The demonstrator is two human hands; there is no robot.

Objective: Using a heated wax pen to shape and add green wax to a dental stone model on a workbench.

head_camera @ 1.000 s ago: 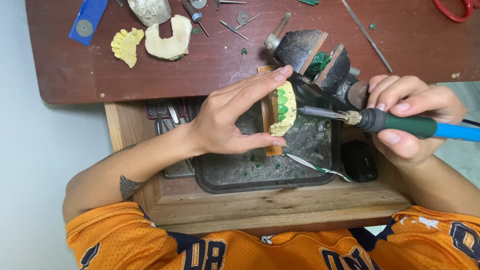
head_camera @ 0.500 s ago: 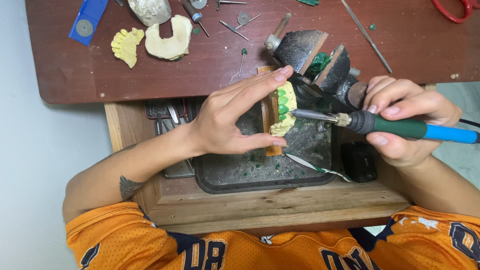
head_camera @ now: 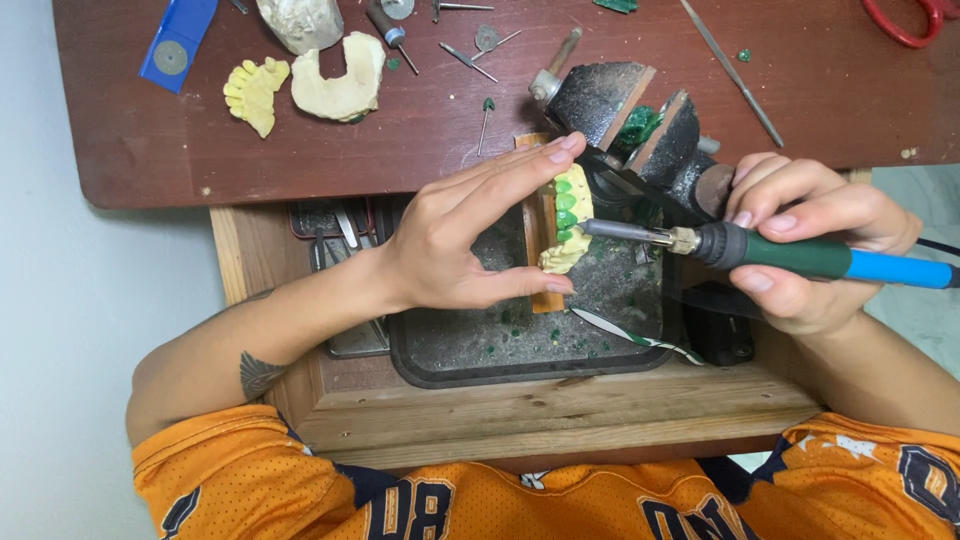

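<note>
- The dental cast (head_camera: 568,225) is pale yellow, shaped like a jaw arch, with a row of glossy green wax teeth along its upper edge; it sits above the dark tray (head_camera: 520,345), just in front of the wooden block (head_camera: 541,215).
- The left hand (head_camera: 470,235) clamps the cast between thumb below and outstretched fingers above; the fingers lie flat and close together.
- The right hand (head_camera: 815,250) is closed around the electric wax tool (head_camera: 790,252), green in the grip and blue toward the tail; its metal tip meets the cast's green teeth.
- The tray is gritty with grey dust and green flecks; it rests in an open wooden drawer (head_camera: 560,415); a thin striped strip (head_camera: 630,335) lies in it.
- The dark red-brown bench (head_camera: 800,110) above carries a black vise (head_camera: 640,125), two more plaster casts (head_camera: 300,85), scattered burs, a blue card (head_camera: 178,40) and red-handled scissors (head_camera: 905,22); the floor at left is pale grey.
</note>
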